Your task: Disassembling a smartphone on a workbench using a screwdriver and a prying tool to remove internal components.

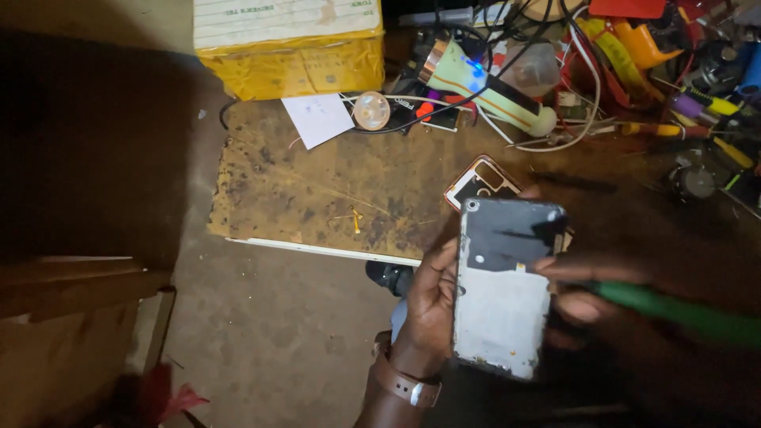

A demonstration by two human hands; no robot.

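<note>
Left hand: your left hand [428,305] is closed round the phone [504,285], fingers curled on its left edge, so the stripped back faces you and stays put for tool work.
Right hand: your right hand [583,297] pinches a green-handled tool [674,313], fingers shut on the grip close to the working end; the tip sits at the phone's right edge, though blur hides just where it touches.
Phone: upright between both hands, lifted off the board, camera hole at the top, dark upper part and pale lower plate bared.
Back cover: a pink-rimmed cover [482,182] lies just beyond the phone, partly hidden behind its top, set down close by.
Board: a stained work board [317,190] lies ahead and left of your left hand, a small yellowish bit [355,218] loose on it.
Beyond the hands: a pale green torch [483,83] lies among cables, a white paper [319,119] and a round lens [371,109] to its left, a yellow box [289,55] further left.
Right of the torch: tools and wires [674,63] are heaped ahead of your right hand.
Wrist: a brown strap [404,384] rings your left wrist.
</note>
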